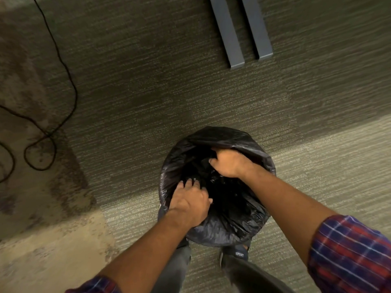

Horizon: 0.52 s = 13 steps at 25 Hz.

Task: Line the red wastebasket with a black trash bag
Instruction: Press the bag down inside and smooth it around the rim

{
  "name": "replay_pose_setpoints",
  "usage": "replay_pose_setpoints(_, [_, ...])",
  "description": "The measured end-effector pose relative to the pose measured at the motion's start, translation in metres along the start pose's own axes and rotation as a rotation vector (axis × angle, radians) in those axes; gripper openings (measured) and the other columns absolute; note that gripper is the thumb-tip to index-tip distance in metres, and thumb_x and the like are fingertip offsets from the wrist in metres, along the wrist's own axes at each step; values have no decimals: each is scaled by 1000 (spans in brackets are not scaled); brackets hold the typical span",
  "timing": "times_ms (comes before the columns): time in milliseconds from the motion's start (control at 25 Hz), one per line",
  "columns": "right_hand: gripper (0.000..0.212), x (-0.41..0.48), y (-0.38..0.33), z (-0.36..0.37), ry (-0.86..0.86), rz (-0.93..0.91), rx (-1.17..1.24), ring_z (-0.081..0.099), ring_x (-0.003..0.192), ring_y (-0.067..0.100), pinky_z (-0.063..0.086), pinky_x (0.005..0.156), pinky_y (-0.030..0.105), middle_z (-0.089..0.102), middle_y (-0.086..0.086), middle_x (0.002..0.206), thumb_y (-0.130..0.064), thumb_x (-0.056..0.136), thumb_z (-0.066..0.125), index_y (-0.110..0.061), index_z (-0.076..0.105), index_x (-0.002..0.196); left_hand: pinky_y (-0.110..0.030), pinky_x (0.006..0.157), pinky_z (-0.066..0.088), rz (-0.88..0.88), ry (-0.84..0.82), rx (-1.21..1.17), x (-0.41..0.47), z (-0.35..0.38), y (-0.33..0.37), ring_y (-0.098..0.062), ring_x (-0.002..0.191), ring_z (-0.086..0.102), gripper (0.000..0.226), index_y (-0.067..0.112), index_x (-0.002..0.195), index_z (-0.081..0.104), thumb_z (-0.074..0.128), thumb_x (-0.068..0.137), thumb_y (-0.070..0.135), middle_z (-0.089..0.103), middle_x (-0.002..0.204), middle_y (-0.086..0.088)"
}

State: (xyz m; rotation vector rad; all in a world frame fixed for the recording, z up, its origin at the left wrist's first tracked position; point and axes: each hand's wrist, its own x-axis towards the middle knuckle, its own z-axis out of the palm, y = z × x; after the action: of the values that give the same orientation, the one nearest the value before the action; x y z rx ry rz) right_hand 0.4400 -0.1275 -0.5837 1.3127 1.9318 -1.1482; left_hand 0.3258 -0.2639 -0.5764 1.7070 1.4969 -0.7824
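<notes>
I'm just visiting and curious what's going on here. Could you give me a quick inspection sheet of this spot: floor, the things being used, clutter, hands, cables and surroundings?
Surface: carpeted floor, grey-green, with a paler band toward the person and a worn, blotchy patch at left.
Job's things: black trash bag spread open over a round bin, its edge folded over the rim; no red wastebasket surface shows.
Clutter: nothing seen.
Hands: left hand pressing the bag at the near-left rim; right hand gripping a fold of the bag at the far-right rim.
Cables: a black cable loops across the floor at left, clear of the bin.
Surroundings: two grey furniture legs at top; the person's shoes just behind the bin.
</notes>
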Motion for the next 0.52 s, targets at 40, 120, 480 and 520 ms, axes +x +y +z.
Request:
replay_pose_setpoints(40, [41,-6,-3,0,41,-38,-36,60,130,37,48,110,41,66,20,137,-33,100,50,-10,64,132,-48,115,41,36,107,-38,-5,-6,-1,-33,139,56,48,14,137,62,38,108,44,63,146,-13])
replay_pose_setpoints(120, [28,-32,-10,-5,276,-156,-46,72,100,38,59,85,42,76,17,101,-31,95,48,-13,69,97,-46,94,53,121,419,-176,-18,-20,-5,-33,109,69,34,15,112,70,44,106,36,74,112,-10])
replay_pose_setpoints(480, [29,-37,41,-68,396,100,543,73,96,22,58,87,41,79,7,105,-44,96,68,-18,78,101,-42,94,51,-123,733,-630,11,-96,-39,-32,109,69,38,15,123,73,47,108,40,76,114,-8])
replay_pose_setpoints(520, [27,-31,42,-69,358,97,644,74,88,20,60,82,42,81,12,100,-36,95,72,-11,79,97,-36,83,47,-103,639,-708,16,-101,-41,-27,98,69,37,17,114,74,45,110,39,75,103,-4])
